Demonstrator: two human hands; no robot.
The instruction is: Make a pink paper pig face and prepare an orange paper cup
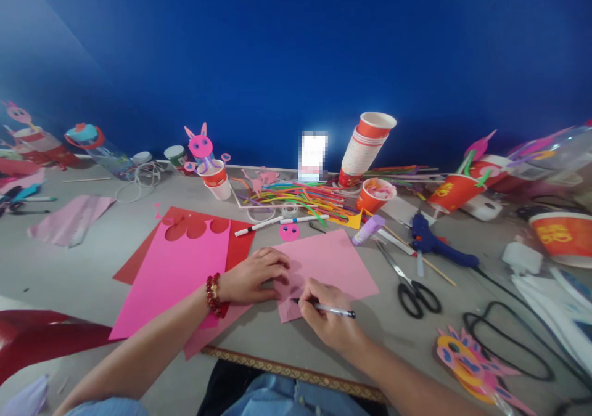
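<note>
My right hand (327, 312) is closed around a black-and-clear pen (337, 310), its tip touching the lower left part of a light pink paper sheet (337, 259). My left hand (256, 275) rests with its fingers lying at the left edge of that sheet; a red bead bracelet circles the wrist. Under the left forearm lies a bright pink sheet (185, 274) with round cut-outs along its top, on top of a red sheet (241, 234). Just beyond the light pink sheet sits a small pink paper face (289, 232) beside white markers (259, 226).
Scissors (409, 286), a purple glue stick (369, 229) and a blue glue gun (435, 243) with its cord lie to the right. Coloured pipe cleaners (305, 200), a stack of paper cups (367, 148) and a pink rabbit figure (200, 146) in a cup stand at the back.
</note>
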